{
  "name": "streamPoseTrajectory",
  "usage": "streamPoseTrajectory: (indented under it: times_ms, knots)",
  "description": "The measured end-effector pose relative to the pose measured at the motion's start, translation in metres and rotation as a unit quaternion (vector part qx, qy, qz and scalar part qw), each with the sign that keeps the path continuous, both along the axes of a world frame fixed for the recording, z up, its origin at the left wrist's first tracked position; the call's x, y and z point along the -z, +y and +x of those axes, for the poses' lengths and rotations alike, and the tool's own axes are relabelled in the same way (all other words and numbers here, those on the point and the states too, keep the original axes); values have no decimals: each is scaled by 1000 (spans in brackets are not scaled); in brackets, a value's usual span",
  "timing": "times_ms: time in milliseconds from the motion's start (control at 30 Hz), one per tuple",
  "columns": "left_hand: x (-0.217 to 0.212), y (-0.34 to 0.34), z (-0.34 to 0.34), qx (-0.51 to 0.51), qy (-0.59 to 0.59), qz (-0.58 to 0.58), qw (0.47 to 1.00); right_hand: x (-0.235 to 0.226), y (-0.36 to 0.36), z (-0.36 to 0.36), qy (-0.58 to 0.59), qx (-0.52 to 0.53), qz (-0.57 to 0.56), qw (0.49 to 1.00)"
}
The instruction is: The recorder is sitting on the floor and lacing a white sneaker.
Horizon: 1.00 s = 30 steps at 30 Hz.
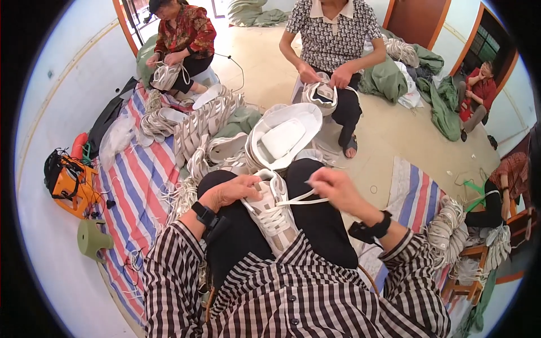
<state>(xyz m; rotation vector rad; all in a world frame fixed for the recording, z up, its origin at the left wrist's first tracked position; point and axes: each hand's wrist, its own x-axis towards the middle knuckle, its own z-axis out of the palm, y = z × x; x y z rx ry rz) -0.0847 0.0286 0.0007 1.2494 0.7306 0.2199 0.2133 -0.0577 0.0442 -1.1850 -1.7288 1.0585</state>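
Between my thighs rests a beige and white sneaker upper (284,232), its opening pointing away from me. My left hand (230,192) grips its left edge near the tongue, thumb laid on top. A white shoelace (300,199) is threaded across the lower eyelets, and its loose part stretches out to the right. My right hand (339,192) is closed on that lace, pinching it to the right of the upper; the lace's tip is hard to make out. Just beyond my knees, a pile of pale shoe parts (282,138) touches the stacked uppers (200,127).
A striped plastic sheet (132,188) covers the floor at left, near an orange tool-like item (76,191) and a green stool (93,238). Several people sit around; two handle similar uppers. More uppers (446,228) lie at right by a wooden stool (473,270). Green sacks (386,81) lie farther back.
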Motion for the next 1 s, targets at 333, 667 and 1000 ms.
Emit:
streamPoseTrajectory:
  times_ms: [333, 667, 1000]
  knots:
    - [12, 6, -1, -37, 22, 59, 997, 16, 30, -75, -335, -112, 443, 824]
    - [9, 9, 1, -15, -2, 9, 1000, 17, 31, -78, -350, -155, 395, 835]
    - [21, 10, -1, -8, -33, 4, 999, 7, 14, -88, -431, -179, 384, 797]
